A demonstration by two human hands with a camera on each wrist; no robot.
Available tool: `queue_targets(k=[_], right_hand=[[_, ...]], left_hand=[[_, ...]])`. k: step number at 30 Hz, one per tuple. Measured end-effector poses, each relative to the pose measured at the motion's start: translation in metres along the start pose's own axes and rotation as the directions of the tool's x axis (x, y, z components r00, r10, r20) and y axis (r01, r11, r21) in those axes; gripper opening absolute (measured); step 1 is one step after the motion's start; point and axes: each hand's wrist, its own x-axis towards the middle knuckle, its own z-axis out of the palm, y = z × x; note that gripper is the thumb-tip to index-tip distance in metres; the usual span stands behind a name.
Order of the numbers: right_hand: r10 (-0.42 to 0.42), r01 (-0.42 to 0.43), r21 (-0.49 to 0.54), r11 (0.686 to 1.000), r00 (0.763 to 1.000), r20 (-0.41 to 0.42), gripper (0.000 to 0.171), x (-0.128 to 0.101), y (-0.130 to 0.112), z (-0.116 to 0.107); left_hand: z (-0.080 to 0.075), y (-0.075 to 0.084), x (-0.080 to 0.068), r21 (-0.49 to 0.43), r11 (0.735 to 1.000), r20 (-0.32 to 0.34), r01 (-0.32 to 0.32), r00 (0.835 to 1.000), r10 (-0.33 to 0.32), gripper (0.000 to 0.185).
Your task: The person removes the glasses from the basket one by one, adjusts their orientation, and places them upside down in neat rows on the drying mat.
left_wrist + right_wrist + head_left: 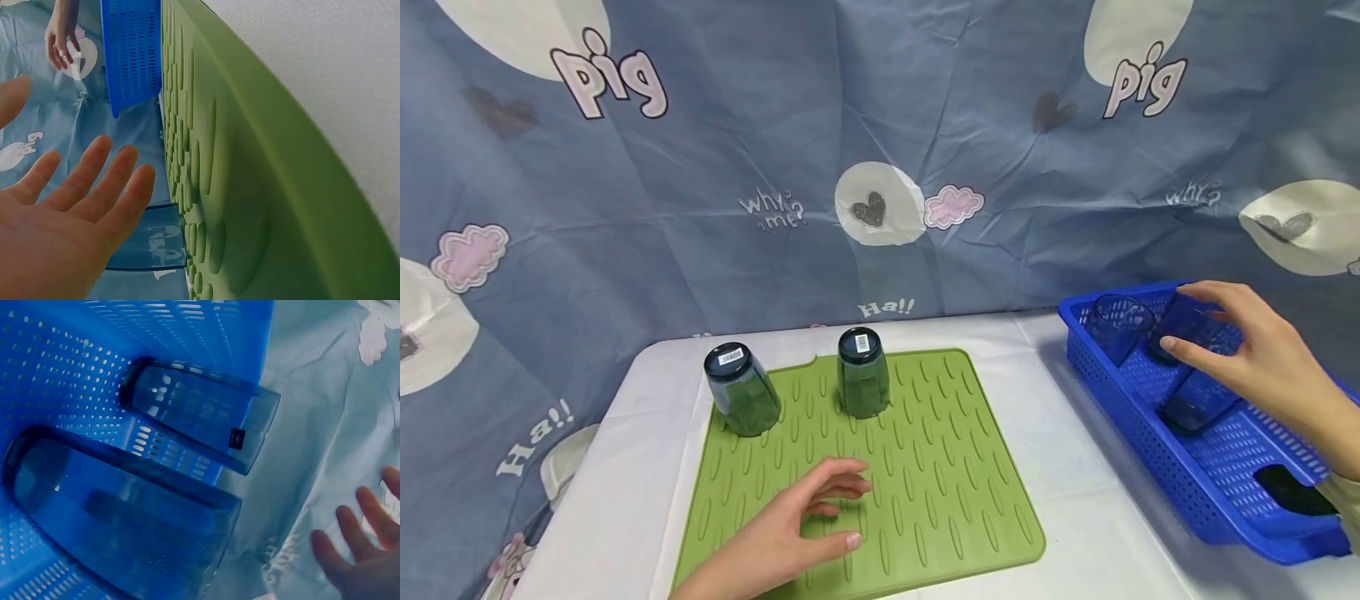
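Observation:
Two blue-tinted drinking glasses stand upside down on the green drying mat (925,500), a left glass (743,396) and a right glass (863,379). My left hand (808,529) hovers over the front of the mat, fingers loosely bent and holding nothing. At the right, my right hand (1255,350) is over the blue basket (1150,467), thumb and fingers spread apart with nothing between them. Upright in the basket are a rear glass (1116,329), a middle glass (1176,329) and a front glass (1198,400). Two glasses, one large in front (125,506), fill the right wrist view.
A white cloth (1075,517) covers the table beneath mat and basket. Behind hangs a blue printed curtain (760,167), close to the table's back edge. A dark oval (1292,490) shows at the basket's near end.

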Motion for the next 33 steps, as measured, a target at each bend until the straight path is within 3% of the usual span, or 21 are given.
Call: queue_targets(k=[5,12,18,23,26,33], right_hand=[[0.09,-0.095,0.054,0.994,0.992,0.088,0.067,0.003,0.015,-0.003],[0.134,-0.147,0.095,0.985,0.982,0.135,0.078,0.003,0.036,-0.004],[0.183,-0.199,0.073,0.977,0.967,0.179,0.089,0.004,0.054,-0.005],[0.202,-0.219,0.06,0.974,0.958,0.205,0.094,0.002,0.068,-0.007],[0.22,-0.235,0.039,0.971,0.948,0.232,0.098,-0.002,0.075,-0.008],[0.252,-0.268,0.011,0.963,0.92,0.298,0.098,-0.009,0.083,-0.01]], left_hand=[[0.001,-0.001,0.001,-0.006,1.0,0.006,-0.001,1.0,0.001,0.056],[0.0,-0.001,-0.001,-0.012,1.0,0.015,-0.017,1.0,0.017,0.056],[0.0,0.0,-0.001,-0.051,0.997,0.049,-0.063,0.997,0.066,0.055],[0.0,0.0,0.001,-0.055,0.997,0.061,-0.05,0.997,0.053,0.056],[-0.001,-0.001,0.001,-0.068,0.997,0.1,-0.041,0.994,0.048,0.056],[-0.002,-0.004,-0.001,-0.133,0.986,0.207,-0.099,0.97,0.126,0.055]])
